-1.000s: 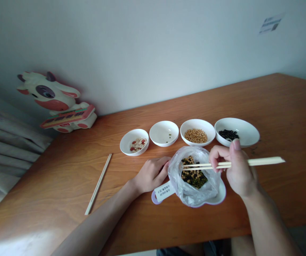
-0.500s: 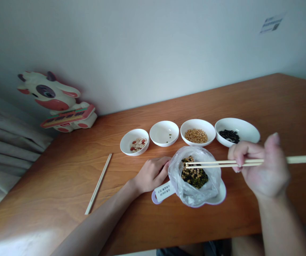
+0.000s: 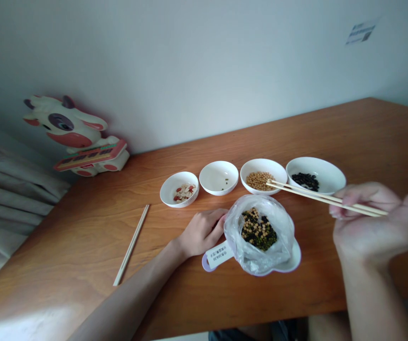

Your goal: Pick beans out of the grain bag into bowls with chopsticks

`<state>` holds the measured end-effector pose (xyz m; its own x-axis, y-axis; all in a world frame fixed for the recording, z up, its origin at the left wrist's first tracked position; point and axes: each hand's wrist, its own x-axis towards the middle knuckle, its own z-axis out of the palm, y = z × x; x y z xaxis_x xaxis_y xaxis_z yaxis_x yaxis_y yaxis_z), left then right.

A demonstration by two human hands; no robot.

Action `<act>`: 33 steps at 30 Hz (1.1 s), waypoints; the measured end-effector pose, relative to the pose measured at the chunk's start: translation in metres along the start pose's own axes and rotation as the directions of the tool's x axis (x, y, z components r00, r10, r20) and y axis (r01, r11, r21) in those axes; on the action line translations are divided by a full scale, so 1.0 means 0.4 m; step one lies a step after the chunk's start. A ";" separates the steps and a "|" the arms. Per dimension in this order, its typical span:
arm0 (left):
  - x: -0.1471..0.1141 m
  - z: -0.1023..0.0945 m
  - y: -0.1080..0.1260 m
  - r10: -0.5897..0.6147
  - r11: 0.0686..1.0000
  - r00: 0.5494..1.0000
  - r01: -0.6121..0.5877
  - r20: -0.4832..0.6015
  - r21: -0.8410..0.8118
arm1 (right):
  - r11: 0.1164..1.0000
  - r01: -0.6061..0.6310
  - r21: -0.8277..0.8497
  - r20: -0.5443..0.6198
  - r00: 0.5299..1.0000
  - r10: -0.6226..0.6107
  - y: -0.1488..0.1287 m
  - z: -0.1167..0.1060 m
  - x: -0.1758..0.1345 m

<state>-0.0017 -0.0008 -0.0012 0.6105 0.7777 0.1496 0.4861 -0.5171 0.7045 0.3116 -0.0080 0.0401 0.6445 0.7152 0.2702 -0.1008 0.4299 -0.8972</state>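
Beyond the plastic bag (image 3: 238, 251) four white bowls stand in a row on the wooden bench (image 3: 367, 142). Beyond it and to its left are the nut bowl (image 3: 167, 190), with pale and red-brown pieces, and the sparse bowl (image 3: 213, 176), with a few dark specks. Just beyond it is the yellow-bean bowl (image 3: 264, 164); beyond it to the right, the black-bean bowl (image 3: 328, 177). Well to the bag's left lies a spare pair of chopsticks (image 3: 131, 246), and farther off that way sits a toy cow (image 3: 77, 132) with a keyboard, near a curtain (image 3: 8, 208). The bag's crumpled rim covers much of the lavender-edged dish (image 3: 294, 262) under it, whose labelled handle sticks out to the left. My wooden chopsticks (image 3: 310, 192) slant past the near side of the black-bean bowl.

My right hand (image 3: 374, 225), to the bag's right, is closed round those chopsticks, palm partly upward; their tips are together over the yellow beans (image 3: 258, 181), and I cannot tell whether they pinch one. My left hand (image 3: 202, 232) is half curled against the bag's left edge, its fingertips hidden, so I cannot tell what it grips. The bag is clear and gaping, its mixed beans (image 3: 259, 229) a mound of yellow, green and black
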 end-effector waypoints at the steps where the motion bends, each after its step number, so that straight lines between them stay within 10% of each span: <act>1: 0.000 0.000 0.000 0.002 1.000 1.000 -0.002 -0.001 0.000 | 1.000 0.012 -0.008 -0.020 1.000 -0.012 0.004 -0.001 0.002; 33: 0.001 -0.002 0.005 0.001 1.000 1.000 -0.001 -0.001 0.021 | 1.000 -0.018 0.018 0.077 0.997 0.016 -0.009 0.006 -0.009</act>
<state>-0.0009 -0.0012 0.0007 0.6106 0.7774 0.1512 0.4983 -0.5256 0.6895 0.3078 -0.0109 0.0430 0.5829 0.7622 0.2815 -0.1256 0.4268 -0.8956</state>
